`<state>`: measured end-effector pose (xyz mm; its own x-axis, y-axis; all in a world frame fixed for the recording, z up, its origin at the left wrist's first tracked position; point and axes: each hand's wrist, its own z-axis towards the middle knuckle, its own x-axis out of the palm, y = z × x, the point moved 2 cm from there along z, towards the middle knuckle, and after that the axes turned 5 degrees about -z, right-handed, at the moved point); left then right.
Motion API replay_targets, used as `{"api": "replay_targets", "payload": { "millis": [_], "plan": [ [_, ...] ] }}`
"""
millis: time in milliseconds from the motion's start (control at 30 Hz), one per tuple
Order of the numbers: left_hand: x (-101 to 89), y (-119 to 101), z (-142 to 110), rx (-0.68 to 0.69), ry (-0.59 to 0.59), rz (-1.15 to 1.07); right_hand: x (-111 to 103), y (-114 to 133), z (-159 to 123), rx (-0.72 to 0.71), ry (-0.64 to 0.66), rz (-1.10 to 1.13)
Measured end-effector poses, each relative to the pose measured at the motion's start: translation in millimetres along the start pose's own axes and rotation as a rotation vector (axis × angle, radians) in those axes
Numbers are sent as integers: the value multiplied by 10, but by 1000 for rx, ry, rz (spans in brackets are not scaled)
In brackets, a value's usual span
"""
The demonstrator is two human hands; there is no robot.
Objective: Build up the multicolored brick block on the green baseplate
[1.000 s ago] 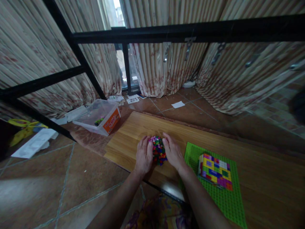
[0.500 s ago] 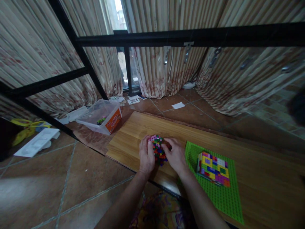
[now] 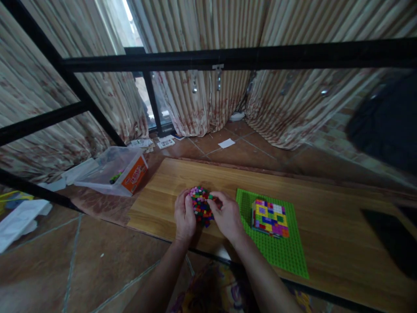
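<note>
Small colourful toy bricks (image 3: pixel 202 208) lie heaped on the wooden board, pink ones at the top left and red, green and blue ones below. Cupped along the heap's left side, my left hand (image 3: pixel 185 215) has its fingers apart and touches the edge of the bricks. My right hand (image 3: pixel 226 215) is at the right side of the heap, thumb and forefinger pinched around what looks like a green toy brick (image 3: pixel 210 197). Right of that hand, a block built of multicoloured bricks (image 3: pixel 270 218) stands on a green baseplate (image 3: pixel 293 261).
The wooden board (image 3: pixel 329 226) stretches off to the right, with a dark flat object (image 3: pixel 387 239) on it. A clear plastic bin (image 3: pixel 107 182) with an orange label stands left of the board. Black metal bars (image 3: pixel 195 61) cross before striped curtains (image 3: pixel 228 21). A dark shape (image 3: pixel 387 121) is at far right.
My view has turned right, so the board and bin appear further left. The dark shape at right shows more. My right thumb and forefinger now pinch above the heap's right side.
</note>
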<state>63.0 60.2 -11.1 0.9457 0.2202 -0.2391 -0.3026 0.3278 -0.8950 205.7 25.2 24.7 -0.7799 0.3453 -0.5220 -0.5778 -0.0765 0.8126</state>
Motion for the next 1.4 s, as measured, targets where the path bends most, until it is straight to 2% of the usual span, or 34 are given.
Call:
{"api": "replay_targets", "payload": {
  "millis": [100, 233, 400, 533, 600, 700, 800, 900, 967, 1100, 1233, 1300, 1400],
  "plan": [
    [-4, 7, 12, -8, 1, 4, -161, 24, -263, 90, -16, 195],
    [-5, 12, 27, -13, 4, 14, -365, 22, -651, 137, -48, 198],
    [-7, 29, 52, -26, -9, 14, -523, 20, -1070, 180, -22, 180],
    [-15, 20, 74, -25, -15, 11, -461, -52, -1420, 156, 4, 140],
    [-25, 26, 81, -34, -29, 7, -353, -128, -1618, 117, 80, 145],
    [-44, 65, 95, -56, -95, -11, -189, -251, -1895, 94, 152, 133],
    [-48, 103, 111, -49, -182, -44, -132, -327, -2067, 100, 164, 146],
    [-55, 83, 81, 12, -246, -49, -205, -385, -2144, 201, 105, 121],
    [-89, 36, 5, 74, -248, -5, -273, -432, -2196, 280, 37, 92],
    [-239, -65, -296, 161, -151, 84, -356, -542, -2347, 310, 2, 91],
    [-308, -216, -656, 254, 66, 150, -565, -637, -2420, 287, -77, 129],
    [-240, -334, -778, 263, 171, 143, -748, -669, -2385, 280, -74, 104],
    [-9, -543, -836, 223, 309, 101, -1068, -720, -2282, 286, -115, 50]
  ]
}}
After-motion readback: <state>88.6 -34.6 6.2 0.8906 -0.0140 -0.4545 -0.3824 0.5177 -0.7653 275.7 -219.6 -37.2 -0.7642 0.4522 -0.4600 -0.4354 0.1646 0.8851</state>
